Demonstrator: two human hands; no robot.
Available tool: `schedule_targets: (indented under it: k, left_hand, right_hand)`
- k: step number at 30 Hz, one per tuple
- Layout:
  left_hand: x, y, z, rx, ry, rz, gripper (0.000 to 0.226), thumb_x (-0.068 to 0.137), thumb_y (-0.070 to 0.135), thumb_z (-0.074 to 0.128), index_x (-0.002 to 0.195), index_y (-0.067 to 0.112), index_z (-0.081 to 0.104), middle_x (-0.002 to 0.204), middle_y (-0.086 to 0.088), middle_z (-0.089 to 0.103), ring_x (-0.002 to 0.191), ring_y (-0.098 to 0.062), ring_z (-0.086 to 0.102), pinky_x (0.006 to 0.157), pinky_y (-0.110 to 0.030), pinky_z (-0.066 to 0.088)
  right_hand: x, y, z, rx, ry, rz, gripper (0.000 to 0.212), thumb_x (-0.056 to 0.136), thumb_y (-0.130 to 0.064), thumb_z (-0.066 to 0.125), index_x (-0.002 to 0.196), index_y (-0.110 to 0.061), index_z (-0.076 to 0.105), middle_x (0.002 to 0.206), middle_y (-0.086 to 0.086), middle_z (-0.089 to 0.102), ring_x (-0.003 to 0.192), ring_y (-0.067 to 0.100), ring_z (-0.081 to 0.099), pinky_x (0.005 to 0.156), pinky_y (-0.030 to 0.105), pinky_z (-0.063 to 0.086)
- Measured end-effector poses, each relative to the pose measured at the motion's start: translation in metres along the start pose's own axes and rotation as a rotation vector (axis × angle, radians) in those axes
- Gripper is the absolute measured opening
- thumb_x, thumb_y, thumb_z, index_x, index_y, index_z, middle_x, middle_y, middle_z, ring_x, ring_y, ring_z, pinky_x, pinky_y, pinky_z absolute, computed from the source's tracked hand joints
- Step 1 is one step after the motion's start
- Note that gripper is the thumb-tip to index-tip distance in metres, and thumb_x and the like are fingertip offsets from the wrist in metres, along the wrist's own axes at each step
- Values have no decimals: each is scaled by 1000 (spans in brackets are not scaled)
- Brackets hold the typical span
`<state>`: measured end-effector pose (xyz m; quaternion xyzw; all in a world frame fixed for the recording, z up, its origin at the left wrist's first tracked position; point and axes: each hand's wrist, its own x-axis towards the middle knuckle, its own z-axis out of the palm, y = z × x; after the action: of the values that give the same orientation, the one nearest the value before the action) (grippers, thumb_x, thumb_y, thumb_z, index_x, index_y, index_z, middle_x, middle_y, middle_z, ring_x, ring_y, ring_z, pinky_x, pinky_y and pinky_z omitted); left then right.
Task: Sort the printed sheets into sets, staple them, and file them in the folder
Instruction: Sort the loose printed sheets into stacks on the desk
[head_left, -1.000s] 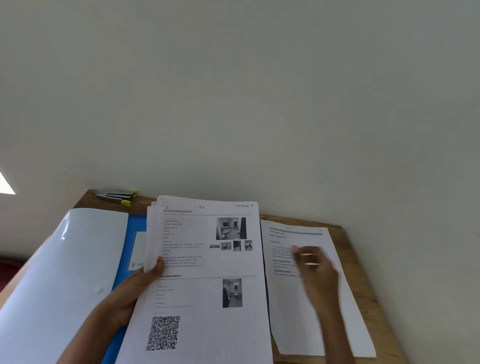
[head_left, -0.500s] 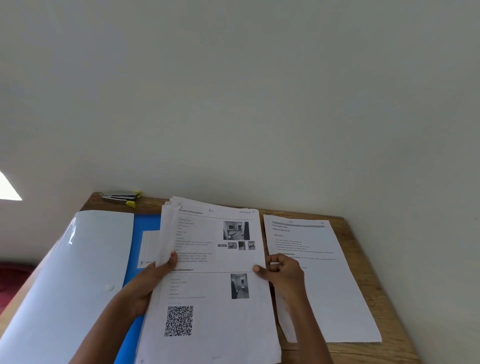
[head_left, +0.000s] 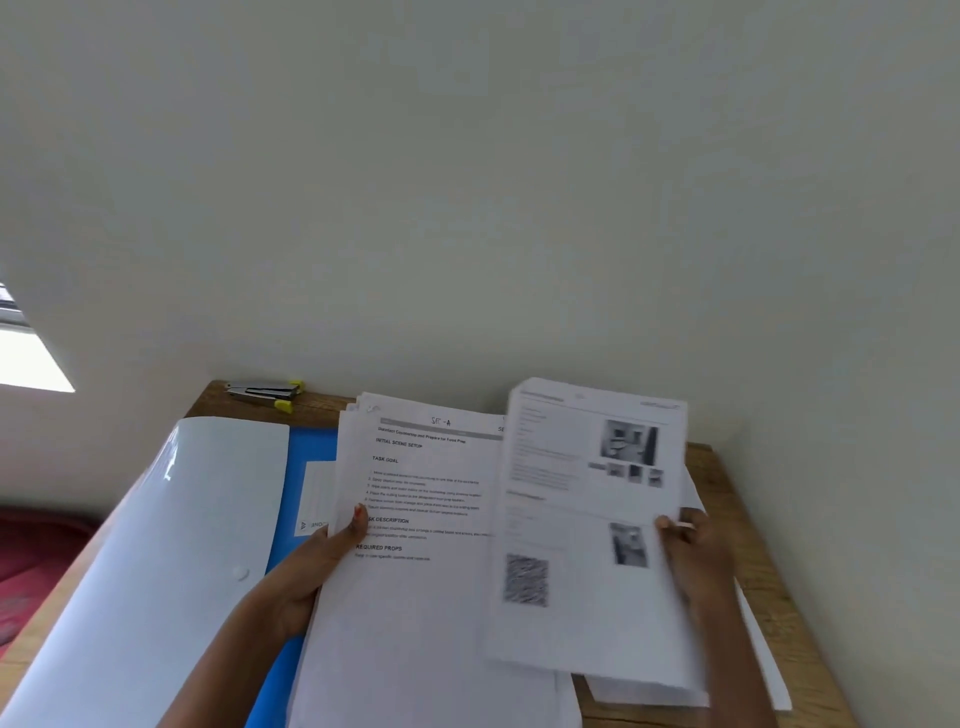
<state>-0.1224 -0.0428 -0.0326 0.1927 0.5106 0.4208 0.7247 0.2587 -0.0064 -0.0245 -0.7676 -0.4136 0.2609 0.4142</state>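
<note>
My left hand (head_left: 317, 564) grips the left edge of a stack of printed sheets (head_left: 415, 519); its top page carries text headings and a handwritten mark. My right hand (head_left: 693, 551) pinches the right edge of a single sheet with photos and a QR code (head_left: 587, 525), lifted and blurred, above the right side of the table. Under that sheet, parts of a sheet lying on the table (head_left: 753, 639) show at the right. An open blue folder (head_left: 311, 447) with its pale flap (head_left: 156, 561) spread to the left lies beneath the stack. A stapler (head_left: 262, 392) sits at the far left corner.
The wooden table (head_left: 727, 478) stands against a plain wall, with its right edge near my right hand. A red surface (head_left: 31, 561) lies beyond the table's left edge. A bright window (head_left: 26, 358) shows at the far left.
My right hand took the top photo sheet off the stack and carried it to the right, uncovering a text page. My left hand kept hold of the stack.
</note>
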Motion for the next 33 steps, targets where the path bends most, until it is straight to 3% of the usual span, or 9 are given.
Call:
schedule_targets:
  k: [3,11,14,16,19,21,24,29,33]
  left_hand:
    - [1,0,-1,0,-2,-4,48,73,40,60,114,16,59,106,-20,71,97,-40,67,77,-52,57]
    - [1,-1,-4,-27,-10,-8,43,74,38,59,111,16,60,103,-21,72,85,-37,71,70,-51,59]
    - [1,-1,-5,-40,-16,-8,44,74,38,58,113,17,60,105,-21,71,85,-37,71,68,-50,60]
    - [2,-1,-6,-45,-23,-5,44,74,37,58,113,17,59,104,-21,71,85,-38,70,66,-50,60]
    - [3,-2,-6,-45,-21,7,43,73,37,58,111,17,59,100,-20,73,81,-36,71,65,-50,60]
    - [3,-3,-7,-39,-15,12,44,73,38,59,111,17,59,99,-20,73,81,-36,71,67,-50,60]
    - [3,-4,-7,-36,-21,28,44,73,39,58,112,17,59,100,-19,73,81,-35,72,67,-50,60]
    - [1,-2,-5,-30,-25,40,65,63,51,72,117,17,59,105,-20,72,86,-37,71,67,-50,60]
    - [-2,0,-2,-26,-27,54,64,62,47,72,116,15,58,96,-18,74,78,-35,72,62,-49,60]
  right_hand:
    - [30,12,-30,-181,76,-58,16,91,-10,61,102,2,62,94,21,67,90,36,62,74,32,38]
    - [43,35,-45,-579,109,-92,27,92,-15,59,112,2,54,104,28,64,95,44,60,76,43,45]
    - [36,28,-38,-743,263,-220,33,82,-13,70,104,7,55,96,33,59,87,49,56,73,51,47]
    - [16,8,-29,-617,370,-379,33,83,-22,64,99,6,60,90,28,61,82,46,57,69,45,46]
    - [-37,-46,3,-135,15,-315,26,89,-35,64,98,-10,65,89,1,66,78,21,62,61,23,46]
    - [-65,-65,30,-21,-271,-203,23,80,-37,72,91,-18,66,82,-8,68,74,8,64,63,24,53]
    - [-82,-64,58,5,-349,-205,33,68,-41,81,85,-18,66,72,-5,69,65,3,63,60,15,51]
    - [-79,-62,64,87,-263,-117,27,60,-29,89,73,-16,69,63,-1,70,63,13,67,72,38,59]
    - [-74,-64,62,105,-260,-76,21,65,-25,87,74,-12,73,68,1,73,72,18,70,82,43,57]
